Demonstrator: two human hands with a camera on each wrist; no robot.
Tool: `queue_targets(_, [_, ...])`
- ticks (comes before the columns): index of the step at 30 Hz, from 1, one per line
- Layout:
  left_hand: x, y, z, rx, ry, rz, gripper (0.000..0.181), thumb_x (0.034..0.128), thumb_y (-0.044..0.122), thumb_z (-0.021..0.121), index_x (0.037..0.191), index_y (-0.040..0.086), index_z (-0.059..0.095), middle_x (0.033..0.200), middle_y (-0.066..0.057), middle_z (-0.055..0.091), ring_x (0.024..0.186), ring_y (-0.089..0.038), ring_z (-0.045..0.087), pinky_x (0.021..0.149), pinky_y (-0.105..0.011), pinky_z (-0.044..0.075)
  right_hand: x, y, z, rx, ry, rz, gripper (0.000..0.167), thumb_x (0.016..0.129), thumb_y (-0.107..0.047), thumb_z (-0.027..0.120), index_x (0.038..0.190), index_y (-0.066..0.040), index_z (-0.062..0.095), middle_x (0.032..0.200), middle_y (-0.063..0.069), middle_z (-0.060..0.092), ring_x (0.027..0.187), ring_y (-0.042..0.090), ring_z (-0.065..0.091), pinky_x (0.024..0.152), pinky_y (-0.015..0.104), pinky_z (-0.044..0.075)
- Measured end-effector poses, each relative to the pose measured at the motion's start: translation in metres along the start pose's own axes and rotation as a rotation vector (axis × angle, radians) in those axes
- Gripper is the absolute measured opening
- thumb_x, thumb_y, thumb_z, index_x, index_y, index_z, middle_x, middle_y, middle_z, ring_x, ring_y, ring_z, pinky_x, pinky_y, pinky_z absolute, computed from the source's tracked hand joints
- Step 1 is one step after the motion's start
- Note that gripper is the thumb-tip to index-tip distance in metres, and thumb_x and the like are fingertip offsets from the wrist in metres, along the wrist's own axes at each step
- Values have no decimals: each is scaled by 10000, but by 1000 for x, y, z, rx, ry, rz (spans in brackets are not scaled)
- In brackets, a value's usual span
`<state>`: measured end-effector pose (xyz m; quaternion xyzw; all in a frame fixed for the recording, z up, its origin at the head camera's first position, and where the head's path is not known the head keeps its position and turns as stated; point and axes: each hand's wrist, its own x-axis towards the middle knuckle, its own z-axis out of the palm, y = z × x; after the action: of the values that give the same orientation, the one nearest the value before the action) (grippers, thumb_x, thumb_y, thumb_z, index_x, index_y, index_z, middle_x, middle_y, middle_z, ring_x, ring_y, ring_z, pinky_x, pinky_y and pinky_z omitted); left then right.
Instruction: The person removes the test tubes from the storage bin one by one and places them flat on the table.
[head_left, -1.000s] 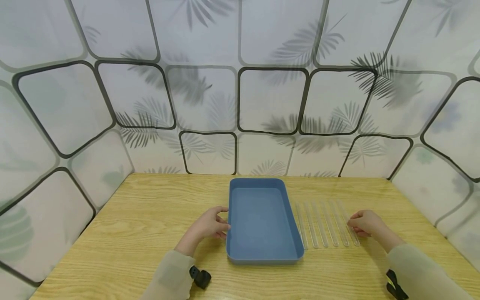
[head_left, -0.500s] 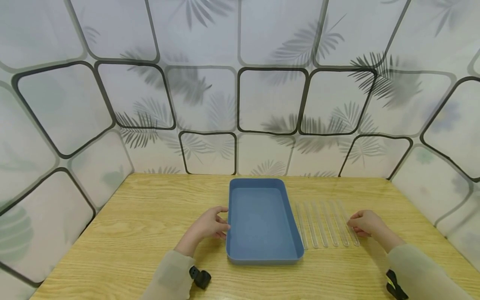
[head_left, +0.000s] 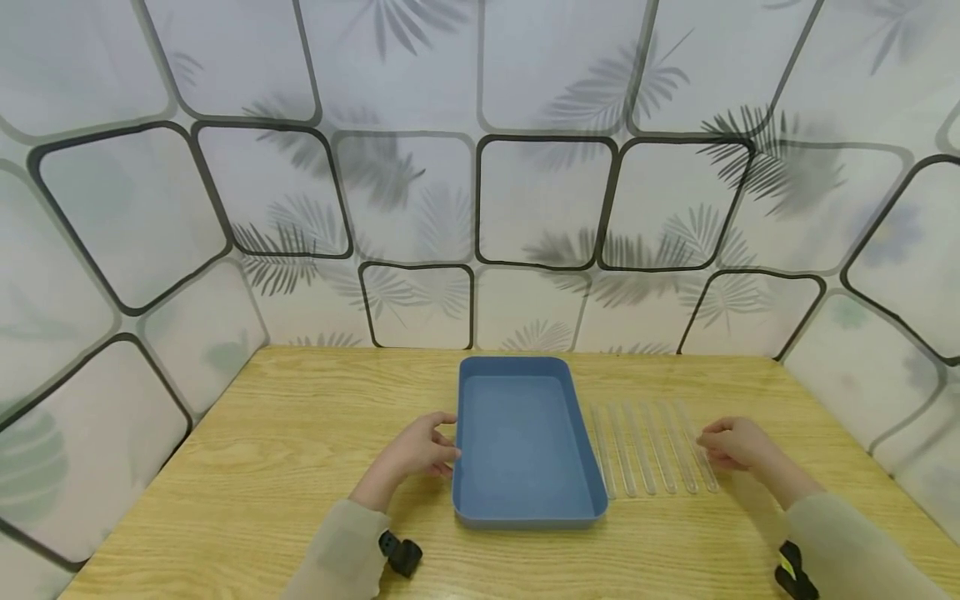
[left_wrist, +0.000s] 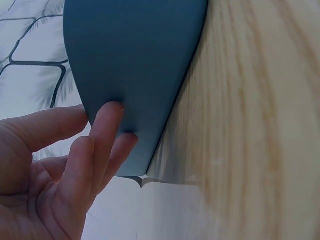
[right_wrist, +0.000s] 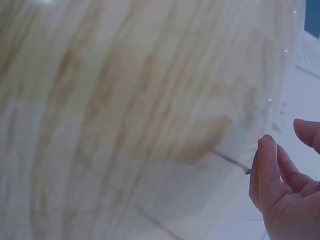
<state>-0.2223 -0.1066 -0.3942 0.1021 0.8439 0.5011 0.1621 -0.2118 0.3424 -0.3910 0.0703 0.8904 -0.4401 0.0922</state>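
Observation:
A blue rectangular tray [head_left: 517, 442] lies on the table with nothing in it. At its left side is my left hand [head_left: 412, 450]; in the left wrist view the fingertips of that hand [left_wrist: 70, 160] touch the tray's outer wall [left_wrist: 135, 60], fingers loosely bent and not wrapped round it. Right of the tray, several clear tubes with rounded near ends, like test tubes, lie side by side. My right hand [head_left: 738, 443] is beside the rightmost tube [head_left: 697, 450]. Thumb and fingers stand apart on the right hand [right_wrist: 290, 180] in the right wrist view, with nothing held between them.
The wooden table [head_left: 300, 467] extends to both sides and in front of the tray. A patterned curtain [head_left: 420, 200] stands along its back edge and both sides. A small black device [head_left: 401, 556] is strapped on the left sleeve.
My right hand has shifted slightly to the right, and its fingertips have drawn back a little from the rightmost tube. My left hand and the tray stay where they were.

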Motion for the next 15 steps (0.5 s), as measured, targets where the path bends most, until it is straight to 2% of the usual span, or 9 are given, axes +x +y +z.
queue_targets(5, [1, -2, -1, -11, -13, 8, 557, 816, 27, 601, 1309, -41, 351, 906, -147, 570, 609, -216, 621, 575, -343, 494, -5, -17, 5, -56, 0, -62, 471, 859, -142, 553, 1142, 202, 399, 963, 262, 545, 810, 279, 587, 651, 320, 502])
queue_targets(7, [2, -2, -2, -11, -18, 11, 557, 817, 29, 600, 1310, -40, 350, 904, -144, 574, 611, -217, 624, 578, -346, 495, -7, -25, 10, -54, -12, -90, 479, 867, -151, 551, 1164, 190, 393, 1011, 285, 527, 856, 322, 576, 671, 329, 500])
queue_targets(15, [2, 1, 0, 24, -9, 17, 551, 811, 24, 606, 1301, -42, 363, 883, -132, 578, 614, -214, 624, 577, -339, 491, -16, -61, 45, -39, -21, -203, 450, 856, -177, 584, 1162, 126, 453, 964, 176, 571, 876, 339, 561, 697, 374, 491])
